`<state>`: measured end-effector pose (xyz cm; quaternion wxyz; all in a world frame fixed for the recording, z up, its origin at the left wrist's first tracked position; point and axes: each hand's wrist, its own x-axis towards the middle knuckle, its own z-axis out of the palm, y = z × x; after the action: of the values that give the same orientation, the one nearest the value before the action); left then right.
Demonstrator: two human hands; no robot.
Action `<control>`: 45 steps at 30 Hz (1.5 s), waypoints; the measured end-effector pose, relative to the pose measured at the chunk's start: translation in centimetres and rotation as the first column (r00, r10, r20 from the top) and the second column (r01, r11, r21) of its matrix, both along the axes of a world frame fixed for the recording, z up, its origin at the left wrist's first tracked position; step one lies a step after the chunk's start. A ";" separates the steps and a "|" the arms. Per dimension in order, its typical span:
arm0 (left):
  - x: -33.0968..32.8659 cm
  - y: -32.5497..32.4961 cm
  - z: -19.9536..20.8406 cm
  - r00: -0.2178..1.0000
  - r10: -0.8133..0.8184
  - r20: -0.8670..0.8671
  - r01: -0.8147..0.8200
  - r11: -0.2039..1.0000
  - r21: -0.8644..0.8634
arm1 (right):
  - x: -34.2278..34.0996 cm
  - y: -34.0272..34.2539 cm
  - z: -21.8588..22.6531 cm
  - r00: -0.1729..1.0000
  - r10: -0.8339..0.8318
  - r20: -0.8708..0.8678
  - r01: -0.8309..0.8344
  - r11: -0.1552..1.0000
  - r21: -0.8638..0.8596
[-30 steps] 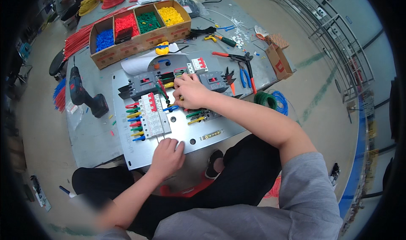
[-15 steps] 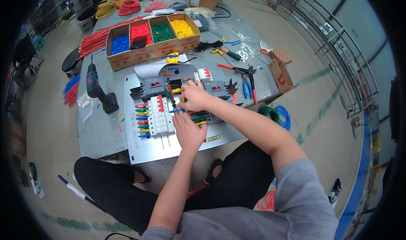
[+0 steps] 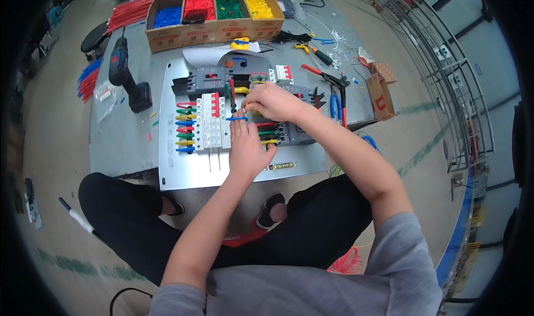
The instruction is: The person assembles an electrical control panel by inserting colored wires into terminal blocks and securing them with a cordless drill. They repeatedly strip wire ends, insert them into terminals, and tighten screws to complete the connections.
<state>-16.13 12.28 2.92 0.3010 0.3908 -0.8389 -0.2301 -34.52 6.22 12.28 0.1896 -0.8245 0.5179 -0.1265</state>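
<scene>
A metal mounting plate (image 3: 172,163) carries a row of miniature circuit breakers (image 3: 210,129) with red switches, two dark moulded-case breakers, one of them at the upper left (image 3: 210,80), and short coloured wires. My left hand (image 3: 248,149) reaches up beside the breaker row, its fingers close together at a short blue wire (image 3: 237,118). Its thumb lies by a yellow-sleeved wire end (image 3: 269,142). Just above, my right hand (image 3: 273,102) pinches a small thing at the left fingertips, mostly hidden by the fingers. Red and green wires (image 3: 231,93) run down toward both hands.
A cardboard box (image 3: 194,36) of blue, red, green and yellow caps stands behind the plate. A cordless drill (image 3: 127,74) stands at left. Right of the plate lie red-handled cutters (image 3: 334,82), blue pliers (image 3: 335,103) and a screwdriver (image 3: 321,55). A brass terminal bar (image 3: 281,166) lies near the front edge.
The view has shifted, so the table sits higher in the picture. Both hands stay together by the breaker row; the right fingers have closed in beside the left fingertips.
</scene>
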 end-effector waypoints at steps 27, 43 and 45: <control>1.4 -0.6 -0.2 0.998 -0.065 0.016 0.062 0.987 0.148 | 0.0 -3.7 1.1 0.745 0.480 -0.464 -0.634 0.725 -0.269; 1.0 -0.9 -0.4 0.998 -0.063 -0.029 0.066 0.989 0.130 | -1.4 -1.7 -0.2 0.987 0.160 0.029 -0.150 0.967 -0.208; 0.9 -0.8 -0.6 0.996 -0.074 -0.041 0.078 0.989 0.122 | -1.7 -1.4 -0.1 0.986 0.163 0.040 -0.154 0.974 -0.164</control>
<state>-15.18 11.49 2.32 0.2825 0.3722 -0.8316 -0.3000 -36.24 4.83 12.17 0.1459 -0.8721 0.4333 -0.1744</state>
